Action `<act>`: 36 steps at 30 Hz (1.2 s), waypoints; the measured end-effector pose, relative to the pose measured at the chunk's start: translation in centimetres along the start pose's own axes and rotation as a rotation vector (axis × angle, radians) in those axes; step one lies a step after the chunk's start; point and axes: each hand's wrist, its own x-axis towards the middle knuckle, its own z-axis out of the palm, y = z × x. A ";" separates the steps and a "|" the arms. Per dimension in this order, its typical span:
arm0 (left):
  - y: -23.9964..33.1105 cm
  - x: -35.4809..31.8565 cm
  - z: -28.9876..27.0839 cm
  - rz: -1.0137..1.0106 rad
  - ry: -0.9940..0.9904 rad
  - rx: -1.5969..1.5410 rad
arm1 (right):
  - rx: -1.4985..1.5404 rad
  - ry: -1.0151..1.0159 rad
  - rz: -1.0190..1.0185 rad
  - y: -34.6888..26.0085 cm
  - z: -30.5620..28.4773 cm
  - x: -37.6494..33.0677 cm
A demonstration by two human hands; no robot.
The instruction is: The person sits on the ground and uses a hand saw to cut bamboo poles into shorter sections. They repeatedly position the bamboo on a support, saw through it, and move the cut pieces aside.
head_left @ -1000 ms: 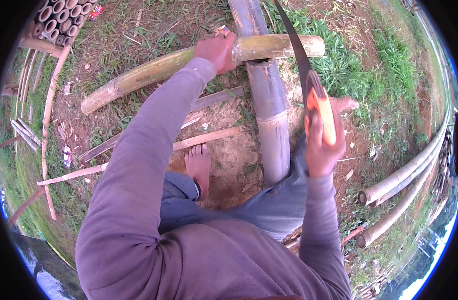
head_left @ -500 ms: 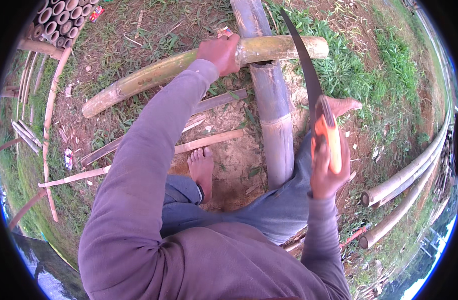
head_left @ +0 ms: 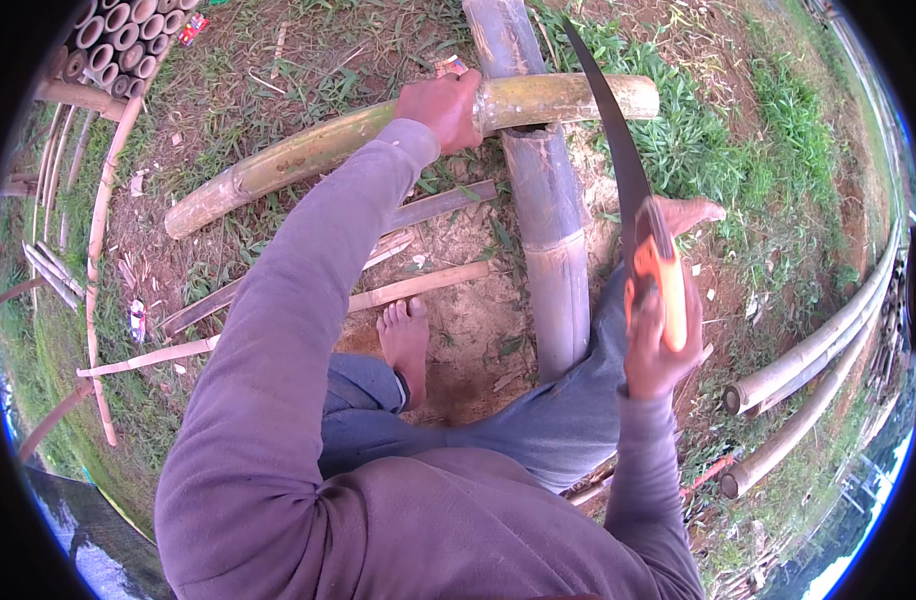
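A yellow-green bamboo pole lies crosswise over a thicker grey bamboo trunk, which runs away from me. My left hand is closed around the pole, just left of where it crosses the trunk. In my right hand is a hand saw with an orange handle and a long curved dark blade. The blade points away from me and passes over the pole near its right end. Whether its teeth touch the bamboo I cannot tell. My right fingers wrap the handle.
My bare feet rest on the ground either side of the trunk. Split bamboo strips lie at the left. Stacked cut bamboo pieces fill the far left corner. Long bamboo poles lie at the right. Grass and wood scraps cover the ground.
The saw and my right hand have shifted very slightly to the right and nearer me. My left hand keeps its grip on the bamboo pole.
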 end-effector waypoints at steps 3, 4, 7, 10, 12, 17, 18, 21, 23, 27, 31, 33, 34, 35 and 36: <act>1.2 0.7 -0.9 0.011 -0.016 -0.033 | 0.111 -0.003 0.162 2.8 6.2 11.9; 1.3 0.4 -1.1 -0.007 -0.057 -0.033 | 0.124 0.021 0.188 2.7 7.2 13.2; -0.3 0.3 -0.5 -0.031 -0.109 0.000 | -0.010 -0.012 0.043 2.1 5.6 9.5; -0.3 -0.4 -0.3 -0.044 -0.082 -0.012 | 0.050 0.010 0.119 -0.9 -1.1 -1.1; 0.4 -0.6 -0.8 -0.033 -0.082 -0.004 | 0.043 0.007 0.141 -1.6 -3.0 -4.2; 1.2 0.0 -1.1 -0.037 -0.102 -0.007 | 0.070 0.015 0.086 4.1 4.5 7.0; 1.3 0.5 -1.7 -0.026 -0.104 -0.012 | -0.021 -0.027 0.053 2.7 7.2 11.6; 1.1 -0.3 -1.7 -0.002 -0.136 -0.019 | -0.056 -0.017 0.079 2.6 8.0 13.3; 0.1 -0.1 -1.9 -0.032 -0.107 -0.012 | -0.089 -0.026 -0.006 1.8 5.2 8.3; -0.7 0.2 -1.1 -0.013 -0.139 -0.014 | -0.032 0.008 0.107 -1.3 -2.4 -4.1; 0.0 0.3 -0.9 0.000 -0.110 -0.001 | -0.032 0.018 -0.033 2.6 0.8 -0.2; 1.4 -0.1 -2.3 -0.014 -0.160 -0.041 | -0.044 0.012 0.010 4.3 5.3 7.9; 1.4 0.7 -3.2 -0.010 -0.156 -0.024 | 0.108 0.007 0.134 3.8 7.1 11.3; 1.0 0.4 -2.6 -0.019 -0.174 -0.016 | 0.106 -0.010 0.114 3.4 7.5 11.9; 0.4 0.5 -2.5 -0.025 -0.193 -0.009 | 0.101 -0.024 0.094 3.3 7.7 12.4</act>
